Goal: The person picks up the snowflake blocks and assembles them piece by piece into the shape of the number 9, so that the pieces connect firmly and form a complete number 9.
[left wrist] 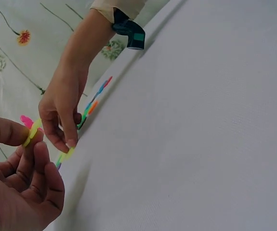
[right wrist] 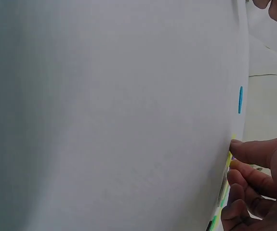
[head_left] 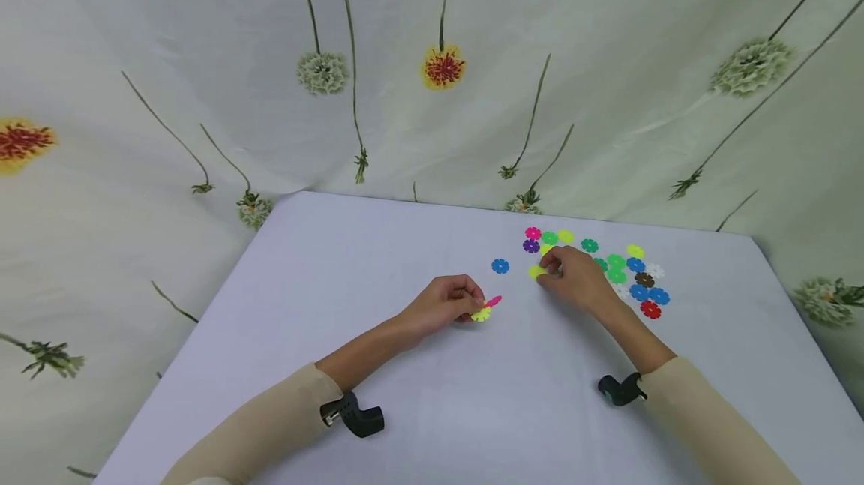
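Observation:
My left hand [head_left: 442, 303] pinches a yellow flower-shaped interlocking disc [head_left: 481, 315] between thumb and fingers, a little above the table. A pink disc [head_left: 494, 300] is joined to it, standing at an angle. In the left wrist view the yellow disc shows edge-on. To the right, my right hand [head_left: 577, 277] reaches down to the tabletop, thumb and index finger pinching another yellow disc [head_left: 535, 272] at its edge. That disc is partly covered by the fingertips. A blue disc [head_left: 499, 266] lies flat between the two hands, towards the back.
Several loose discs lie behind and right of my right hand, among them a purple disc [head_left: 531, 246], a brown disc [head_left: 644, 279] and a red disc [head_left: 651, 309]. The white table [head_left: 304, 267] ends at a flower-printed cloth [head_left: 391, 118].

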### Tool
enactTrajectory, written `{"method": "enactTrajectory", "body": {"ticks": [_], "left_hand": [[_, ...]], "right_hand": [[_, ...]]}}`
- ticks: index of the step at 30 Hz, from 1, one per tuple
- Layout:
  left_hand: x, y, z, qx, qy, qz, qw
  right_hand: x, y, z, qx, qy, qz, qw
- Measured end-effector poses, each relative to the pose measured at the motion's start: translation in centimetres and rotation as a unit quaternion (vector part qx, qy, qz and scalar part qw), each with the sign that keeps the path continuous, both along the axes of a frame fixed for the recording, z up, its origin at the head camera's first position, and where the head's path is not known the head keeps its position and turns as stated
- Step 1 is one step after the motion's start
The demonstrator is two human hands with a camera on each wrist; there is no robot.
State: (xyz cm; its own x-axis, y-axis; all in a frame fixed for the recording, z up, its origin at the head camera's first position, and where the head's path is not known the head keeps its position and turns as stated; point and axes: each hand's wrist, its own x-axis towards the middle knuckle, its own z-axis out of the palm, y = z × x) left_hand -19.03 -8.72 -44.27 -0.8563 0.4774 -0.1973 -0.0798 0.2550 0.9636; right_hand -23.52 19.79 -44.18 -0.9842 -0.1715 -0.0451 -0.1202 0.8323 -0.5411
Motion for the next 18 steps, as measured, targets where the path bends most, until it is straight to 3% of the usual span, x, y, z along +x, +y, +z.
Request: {"method": "enactTrajectory", "body": {"ticks": [9, 18], "left_hand": [[-0.05, 0.07, 0.14, 0.002, -0.002, 0.003, 1.0], [-0.09, -0.19, -0.18, 0.003, -0.003, 0.003, 1.0]], "right_hand": [[-0.27, 0.08, -0.07, -0.013, 0.007, 0.008, 0.9999], [0.61, 0.17, -0.24, -0.099, 0.029, 0.02, 0.9945]]}}
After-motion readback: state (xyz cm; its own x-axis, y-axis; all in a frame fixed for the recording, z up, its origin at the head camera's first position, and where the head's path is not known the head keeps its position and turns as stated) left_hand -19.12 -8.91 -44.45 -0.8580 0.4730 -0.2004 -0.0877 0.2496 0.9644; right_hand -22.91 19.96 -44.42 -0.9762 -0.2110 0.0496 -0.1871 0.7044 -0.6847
